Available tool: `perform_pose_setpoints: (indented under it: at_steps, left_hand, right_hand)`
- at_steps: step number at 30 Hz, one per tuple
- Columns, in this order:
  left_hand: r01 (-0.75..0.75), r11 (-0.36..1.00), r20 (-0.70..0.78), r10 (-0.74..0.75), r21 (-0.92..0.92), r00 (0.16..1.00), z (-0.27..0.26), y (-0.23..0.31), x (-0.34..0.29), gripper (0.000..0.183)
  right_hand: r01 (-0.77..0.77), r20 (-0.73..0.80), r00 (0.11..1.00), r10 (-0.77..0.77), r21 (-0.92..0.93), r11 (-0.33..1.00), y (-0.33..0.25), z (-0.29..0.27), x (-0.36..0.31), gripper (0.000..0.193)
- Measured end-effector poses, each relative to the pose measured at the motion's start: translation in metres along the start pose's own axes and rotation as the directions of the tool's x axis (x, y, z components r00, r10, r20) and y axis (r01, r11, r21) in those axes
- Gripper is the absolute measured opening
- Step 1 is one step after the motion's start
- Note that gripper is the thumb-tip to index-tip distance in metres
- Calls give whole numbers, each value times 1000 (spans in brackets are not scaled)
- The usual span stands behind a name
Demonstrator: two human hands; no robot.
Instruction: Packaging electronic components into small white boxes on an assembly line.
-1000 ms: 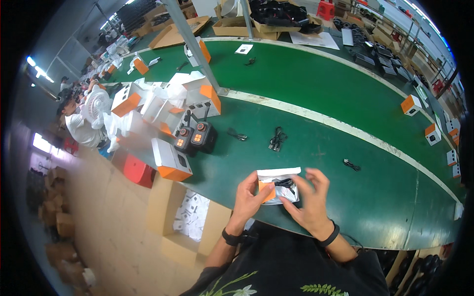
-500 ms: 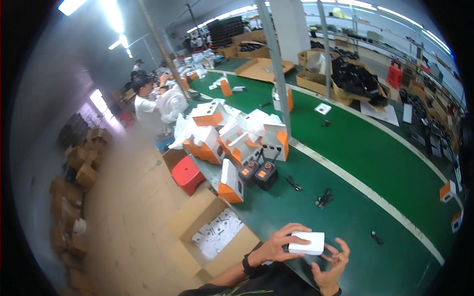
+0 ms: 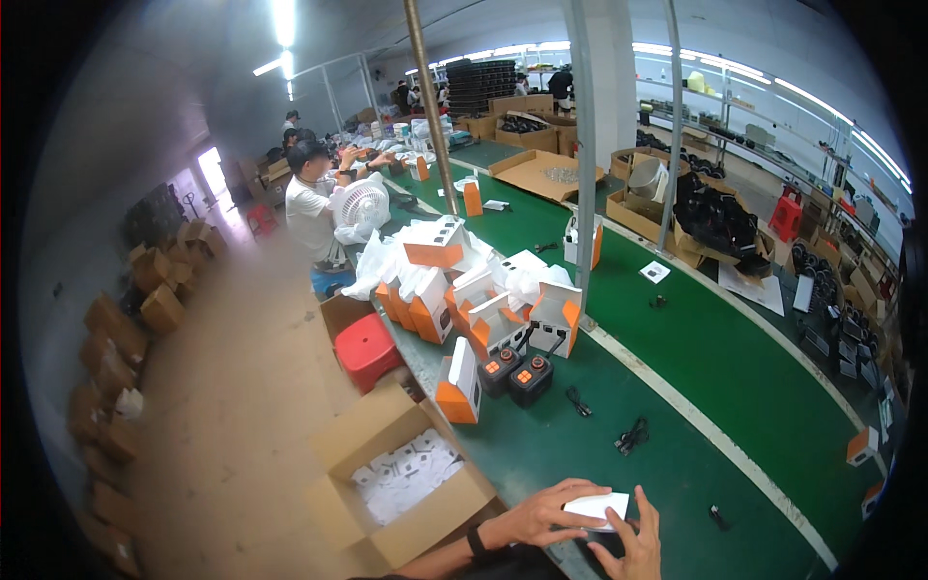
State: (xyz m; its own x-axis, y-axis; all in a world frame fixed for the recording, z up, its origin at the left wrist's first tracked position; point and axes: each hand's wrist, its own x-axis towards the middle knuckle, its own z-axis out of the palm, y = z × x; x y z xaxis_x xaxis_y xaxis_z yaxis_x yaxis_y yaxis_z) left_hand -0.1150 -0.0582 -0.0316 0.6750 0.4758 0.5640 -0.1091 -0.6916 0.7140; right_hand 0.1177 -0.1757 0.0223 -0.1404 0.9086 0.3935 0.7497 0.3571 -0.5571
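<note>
Near the table's front edge I hold a small flat white box (image 3: 596,507). My left hand (image 3: 543,519) grips it from the left, fingers over its top. My right hand (image 3: 633,543) has its fingers on the right and near side of the same box; its contents, if any, are hidden. Beyond them on the green table lie a coiled black cable (image 3: 631,437), another black cable (image 3: 578,401) and a short black cable (image 3: 717,517). Two black devices with orange buttons (image 3: 531,378) stand beside an upright white-and-orange carton (image 3: 459,385).
A brown cardboard box (image 3: 333,447) holding many white paper pieces stands left of the table. Open white-and-orange cartons and plastic bags (image 3: 435,246) are heaped farther back. A metal post (image 3: 586,193) rises from the table. A person (image 3: 309,203) works near a white fan (image 3: 362,205).
My right fingers have come in from beside the white box onto it. The box is now tilted and lower in view. The whole view has shifted.
</note>
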Motion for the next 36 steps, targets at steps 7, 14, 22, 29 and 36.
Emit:
perform_pose_setpoints:
  at_steps: [7, 14, 22, 29, 36]
  left_hand:
    - [76, 982, -39, -70, 171, 997, -21, 0, 17, 70]
    - [417, 852, -249, -349, 318, 903, -51, -52, -28, 67]
    - [391, 765, -337, -240, 511, 910, -44, -57, -39, 35]
    - [366, 817, -290, -255, 445, 923, -36, -67, -52, 25]
    - [385, 831, -305, -276, 401, 912, -40, -73, -41, 26]
  right_hand:
    - [-225, -95, 967, 236, 108, 968, 18, -12, 10, 69]
    - [-510, -555, 675, 486, 125, 851, 125, -104, 17, 59]
    - [-778, -609, 601, 518, -299, 552, 381, -200, -47, 39]
    - [-577, -349, 815, 463, -568, 587, 294, -123, 131, 35]
    - [-251, -236, 959, 156, -458, 853, 335, -15, 388, 35]
